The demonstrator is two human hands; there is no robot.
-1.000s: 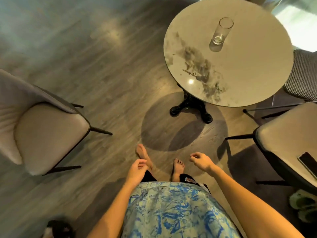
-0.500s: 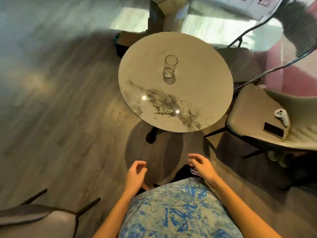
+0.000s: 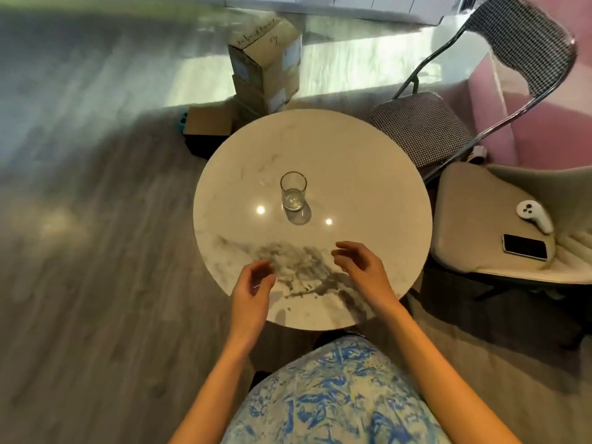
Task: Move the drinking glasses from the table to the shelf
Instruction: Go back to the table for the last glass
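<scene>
One clear drinking glass (image 3: 293,191) stands upright near the middle of a round marble table (image 3: 378,174). It looks empty. My left hand (image 3: 253,290) hovers over the table's near edge, fingers loosely curled and apart, holding nothing. My right hand (image 3: 360,267) is a little farther in, fingers spread and curved, also holding nothing, roughly a hand's length short of the glass. No shelf is in view.
Stacked cardboard boxes (image 3: 266,62) stand on the floor behind the table. A checked metal-frame chair (image 3: 419,126) sits at the back right. A beige chair (image 3: 474,225) on the right carries a phone (image 3: 525,247) and a white controller (image 3: 533,214). Wooden floor lies to the left.
I have walked up to the table, which now sits directly below me. Both hands have risen from beside my hips to above the table's near edge, closer to the glass.
</scene>
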